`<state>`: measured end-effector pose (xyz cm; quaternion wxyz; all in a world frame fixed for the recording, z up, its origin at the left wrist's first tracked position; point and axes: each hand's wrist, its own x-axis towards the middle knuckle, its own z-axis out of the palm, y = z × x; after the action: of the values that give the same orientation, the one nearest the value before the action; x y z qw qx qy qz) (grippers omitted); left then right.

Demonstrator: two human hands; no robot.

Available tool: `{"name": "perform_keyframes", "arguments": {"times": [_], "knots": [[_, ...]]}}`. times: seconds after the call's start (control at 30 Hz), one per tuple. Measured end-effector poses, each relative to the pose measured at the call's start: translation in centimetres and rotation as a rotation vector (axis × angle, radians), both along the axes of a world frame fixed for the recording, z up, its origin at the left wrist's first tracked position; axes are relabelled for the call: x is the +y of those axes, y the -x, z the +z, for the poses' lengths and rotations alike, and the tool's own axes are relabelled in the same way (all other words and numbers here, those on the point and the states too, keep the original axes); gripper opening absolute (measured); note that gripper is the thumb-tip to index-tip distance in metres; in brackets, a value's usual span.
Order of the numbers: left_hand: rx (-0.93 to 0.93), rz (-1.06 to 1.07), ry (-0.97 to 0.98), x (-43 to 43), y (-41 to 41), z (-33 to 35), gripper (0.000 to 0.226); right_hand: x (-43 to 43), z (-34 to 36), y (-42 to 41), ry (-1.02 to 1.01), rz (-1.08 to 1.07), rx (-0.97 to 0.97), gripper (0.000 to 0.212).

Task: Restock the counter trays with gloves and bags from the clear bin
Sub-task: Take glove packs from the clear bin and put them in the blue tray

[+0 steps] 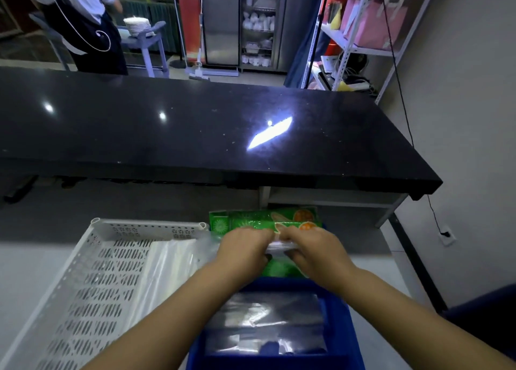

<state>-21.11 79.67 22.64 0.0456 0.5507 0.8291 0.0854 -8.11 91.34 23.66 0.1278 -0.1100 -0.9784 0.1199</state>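
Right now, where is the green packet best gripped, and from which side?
Probably at its far long edge, coming from above. The green packet lies flat and crosswise beyond the blue tray. The left hand and right hand, pinching a clear packet, cover its near part, and the white tray crowds its left end, so the far edge is freest.

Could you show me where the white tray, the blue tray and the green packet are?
white perforated tray [150, 225]: head view, on its far rim.
blue tray [279, 283]: head view, on its far wall.
green packet [251, 219]: head view, on its printed top face, left of the orange picture.
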Motion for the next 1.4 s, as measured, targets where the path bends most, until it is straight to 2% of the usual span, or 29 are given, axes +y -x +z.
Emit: {"name": "perform_keyframes", "arguments": {"times": [0.07, 0.17, 0.23, 0.3, 0.43, 0.57, 0.7, 0.77, 0.87, 1.03, 1.1, 1.2, 1.27, 1.4], "knots": [[-0.028, -0.018, 0.027, 0.6, 0.4, -0.7, 0.025, 1.1, -0.9, 0.1, 0.031, -0.088, -0.033, 0.011], [-0.083, -0.068, 0.018, -0.1, 1.2, -2.4, 0.030, 1.8, -3.0, -0.3, 0.162, -0.182, -0.212, 0.011], [-0.125, -0.089, -0.016, -1.0, 1.8, -3.3, 0.046, 1.9, -4.3, -0.5, 0.237, -0.184, -0.302, 0.012], [-0.096, -0.120, -0.085, -1.7, 2.2, -3.8, 0.051, 2.0, -5.0, -0.4, 0.237, -0.147, -0.353, 0.013], [-0.120, -0.149, -0.113, -2.5, 2.4, -4.4, 0.025, 2.3, -5.0, -0.3, 0.203, -0.085, -0.423, 0.018], [-0.099, -0.137, -0.042, -2.0, 2.3, -4.5, 0.017, 2.5, -3.9, -0.8, 0.110, -0.070, -0.290, 0.039], [-0.092, -0.152, 0.084, -1.3, 2.6, -4.3, 0.012, 2.5, -3.6, -1.3, -0.039, 0.061, -0.182, 0.018], [-0.097, -0.156, 0.138, -1.1, 2.6, -4.2, 0.009, 2.4, -3.9, -1.3, -0.053, 0.062, -0.234, 0.015], [-0.078, -0.140, 0.239, -0.8, 3.2, -3.7, 0.009, 2.4, -4.0, -0.9, 0.069, -0.016, -0.415, 0.019], [-0.070, -0.137, 0.351, -1.2, 4.2, -3.1, 0.017, 2.9, -3.1, -0.6, 0.179, -0.014, -0.523, 0.021], [-0.064, -0.136, 0.314, -1.5, 3.9, -3.1, 0.012, 3.2, -2.4, -0.7, 0.159, -0.037, -0.451, 0.024], [-0.034, -0.127, 0.217, -2.1, 3.3, -2.7, 0.019, 3.9, -1.5, -0.4, -0.006, -0.095, -0.116, 0.023], [0.006, -0.129, 0.119, -2.3, 2.4, -2.5, 0.025, 4.0, -1.5, 0.3, -0.097, -0.116, 0.018, 0.022], [-0.024, -0.240, -0.036, -2.2, -1.4, -3.4, 0.036, 4.0, -2.5, 2.2, -0.075, -0.202, -0.103, 0.037]]}}
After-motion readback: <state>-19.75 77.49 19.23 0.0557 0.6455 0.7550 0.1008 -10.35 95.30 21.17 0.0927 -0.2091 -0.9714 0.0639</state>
